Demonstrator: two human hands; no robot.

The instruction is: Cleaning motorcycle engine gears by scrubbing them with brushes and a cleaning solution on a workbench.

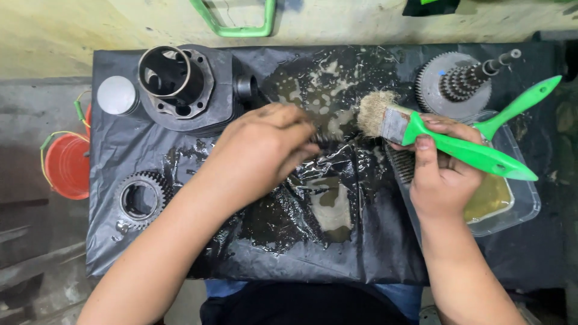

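Note:
My left hand (259, 153) is closed around a small dark threaded metal part (328, 138) over the wet black plastic sheet (337, 241). My right hand (442, 174) grips a green-handled paintbrush (469, 150); its pale bristles (373, 111) sit just right of the part's tip. Most of the part is hidden inside my fist.
A dark engine cylinder (180, 87) and a round silver cap (116, 95) lie at the back left. A ring gear (139, 198) rests at the left. A geared shaft (460, 81) sits at the back right. A clear tray (524, 204) of yellowish liquid holds a second green brush (521, 105). A red bucket (67, 165) stands left.

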